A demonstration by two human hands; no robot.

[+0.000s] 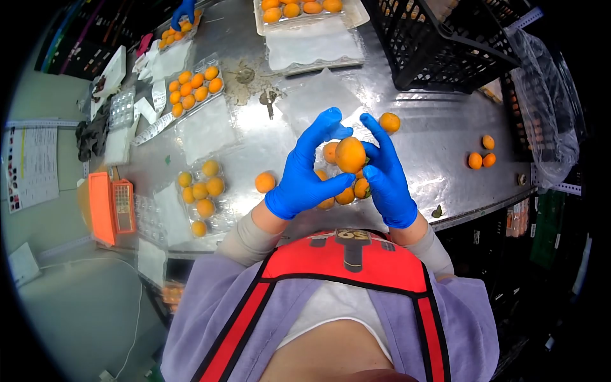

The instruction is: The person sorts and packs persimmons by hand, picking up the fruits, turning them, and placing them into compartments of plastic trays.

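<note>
A large round orange fruit (350, 155) is raised between my two blue-gloved hands, above several similar fruits (345, 195) near the table's front. My left hand (308, 167) curves around its left side, with the thumb beneath it and a bent finger near its top; the index finger stands away. On the right side, the fingers and thumb of my right hand (386, 175) meet the fruit, its index finger stretched upward. A single fruit (265, 183) lies left of my left hand, and another (389, 122) sits beyond my right hand. My hands partly hide the fruits below.
Clear trays of orange fruit (196, 89) and loosely placed fruits (205, 190) occupy the left side. A white-lined tray (313, 48) and a black crate (439, 54) stand at the back. Three fruits (489, 159) lie right. Another person's blue-gloved hand (184, 11) is at the upper left.
</note>
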